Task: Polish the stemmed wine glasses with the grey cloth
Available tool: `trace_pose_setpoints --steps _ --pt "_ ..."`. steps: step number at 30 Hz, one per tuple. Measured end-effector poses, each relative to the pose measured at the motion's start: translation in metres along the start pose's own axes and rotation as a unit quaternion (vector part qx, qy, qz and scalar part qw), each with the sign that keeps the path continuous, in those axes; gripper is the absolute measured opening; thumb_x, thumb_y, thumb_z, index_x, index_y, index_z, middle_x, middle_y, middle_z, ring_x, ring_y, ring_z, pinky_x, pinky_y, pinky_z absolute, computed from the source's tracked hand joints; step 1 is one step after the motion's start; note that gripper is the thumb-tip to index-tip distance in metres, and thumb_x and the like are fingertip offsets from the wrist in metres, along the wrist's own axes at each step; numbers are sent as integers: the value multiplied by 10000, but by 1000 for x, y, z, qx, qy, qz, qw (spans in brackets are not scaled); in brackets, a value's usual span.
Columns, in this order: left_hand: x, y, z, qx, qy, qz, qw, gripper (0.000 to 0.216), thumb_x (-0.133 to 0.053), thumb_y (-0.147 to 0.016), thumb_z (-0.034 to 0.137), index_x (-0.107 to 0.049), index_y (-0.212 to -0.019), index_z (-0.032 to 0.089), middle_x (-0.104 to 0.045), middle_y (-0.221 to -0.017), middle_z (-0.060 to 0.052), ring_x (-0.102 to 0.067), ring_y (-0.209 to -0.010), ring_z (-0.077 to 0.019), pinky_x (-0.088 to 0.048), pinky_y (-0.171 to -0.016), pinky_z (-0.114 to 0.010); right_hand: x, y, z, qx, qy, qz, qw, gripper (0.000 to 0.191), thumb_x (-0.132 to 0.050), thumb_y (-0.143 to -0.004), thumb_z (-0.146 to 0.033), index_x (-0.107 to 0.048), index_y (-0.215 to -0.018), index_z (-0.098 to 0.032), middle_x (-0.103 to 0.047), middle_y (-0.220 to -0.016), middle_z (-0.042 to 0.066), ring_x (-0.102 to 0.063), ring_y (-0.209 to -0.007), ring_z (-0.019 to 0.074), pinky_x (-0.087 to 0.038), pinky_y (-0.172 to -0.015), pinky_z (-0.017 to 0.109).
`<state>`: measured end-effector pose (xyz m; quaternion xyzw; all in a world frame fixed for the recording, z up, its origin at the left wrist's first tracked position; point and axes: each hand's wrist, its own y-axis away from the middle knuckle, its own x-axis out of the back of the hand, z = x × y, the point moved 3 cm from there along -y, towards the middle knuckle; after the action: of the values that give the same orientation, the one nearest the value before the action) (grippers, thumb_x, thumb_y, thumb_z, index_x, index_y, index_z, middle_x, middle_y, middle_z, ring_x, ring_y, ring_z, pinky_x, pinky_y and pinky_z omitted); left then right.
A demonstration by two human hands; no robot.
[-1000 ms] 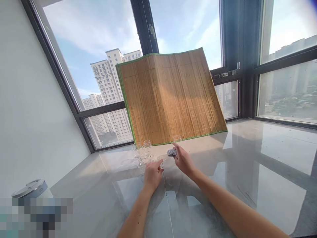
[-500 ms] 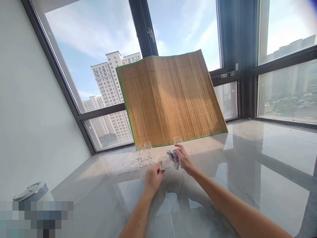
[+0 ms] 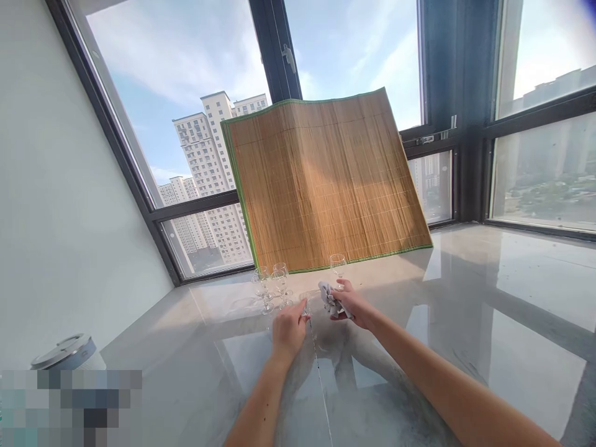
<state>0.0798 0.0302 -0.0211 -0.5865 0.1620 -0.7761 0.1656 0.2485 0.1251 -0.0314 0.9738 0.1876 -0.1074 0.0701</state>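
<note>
My left hand point(image 3: 289, 328) is closed in a pinch on a clear stemmed glass point(image 3: 309, 300), faint against the pale surface, its bowl pointing away from me toward the right. In my right hand point(image 3: 354, 304) is a crumpled grey-white cloth point(image 3: 329, 299), held just right of that glass. Cloth and glass look slightly apart. Several clear stemmed glasses point(image 3: 279, 280) stand upright in a cluster beyond my left hand. Another upright glass point(image 3: 338, 266) stands behind my right hand, its lower part partly covered by the fingers.
A bamboo mat point(image 3: 326, 186) with green edging leans against the window behind the glasses. The glossy tiled surface point(image 3: 195, 366) reflects the window. At the lower left is a white lidded container point(image 3: 69, 354), partly blurred out. A wall point(image 3: 41, 198) bounds the left side.
My right hand has drawn the cloth slightly right and back from the held glass. My left hand keeps its pinch in nearly the same place. The camera view has shifted slightly.
</note>
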Motion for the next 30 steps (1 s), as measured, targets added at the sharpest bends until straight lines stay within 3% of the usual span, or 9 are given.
trace_pose_setpoints --steps 6,11,15,20,23,26,30 --pt "1 0 1 41 14 0 999 443 -526 -891 244 -589 -1328 282 -723 -1021 -45 -601 -983 -199 -409 -797 -269 7 -8 0 87 89 71 990 584 -617 -733 -294 -317 -1234 -288 -627 -960 38 -597 -615 156 -507 -503 296" --pt "2 -4 -15 139 122 66 981 462 -486 -909 372 -592 -1314 177 -637 -697 -2 -558 -676 -148 -391 -680 -244 13 -12 -5 248 253 144 924 532 -545 -706 -226 -361 -1204 -267 -607 -876 -3 -583 -685 156 -450 -585 254" --pt "-4 -8 -15 101 210 51 971 408 -460 -916 415 -658 -1154 148 -571 -624 20 -506 -589 -129 -362 -609 -226 -4 -8 1 266 254 52 928 523 -521 -694 -201 -367 -1191 -250 -579 -801 -36 -575 -658 143 -454 -617 254" --pt "-7 -5 -10 118 110 18 987 292 -456 -934 340 -689 -944 164 -605 -636 -12 -524 -618 -139 -311 -601 -229 -26 10 -3 294 163 -12 942 503 -556 -723 -235 -371 -1191 -232 -604 -810 -20 -595 -662 153 -480 -615 267" --pt "-3 -2 -8 101 57 -1 993 240 -507 -911 309 -698 -1001 195 -650 -714 -27 -557 -684 -155 -324 -630 -233 -23 18 -13 343 178 8 922 458 -536 -790 -243 -369 -1217 -241 -641 -895 18 -623 -751 175 -501 -689 305" --pt "2 -1 -5 71 35 0 997 283 -549 -882 271 -693 -1121 227 -683 -816 -39 -585 -804 -181 -363 -695 -245 -9 15 -21 397 259 63 878 455 -504 -807 -192 -379 -1241 -248 -653 -971 41 -624 -830 192 -490 -774 344" --pt "4 -3 -5 41 33 29 998 367 -543 -861 176 -678 -1196 238 -686 -813 -30 -569 -884 -195 -394 -776 -261 10 1 -21 404 321 127 847 488 -489 -796 -158 -374 -1263 -241 -653 -1009 59 -614 -844 202 -474 -776 356"
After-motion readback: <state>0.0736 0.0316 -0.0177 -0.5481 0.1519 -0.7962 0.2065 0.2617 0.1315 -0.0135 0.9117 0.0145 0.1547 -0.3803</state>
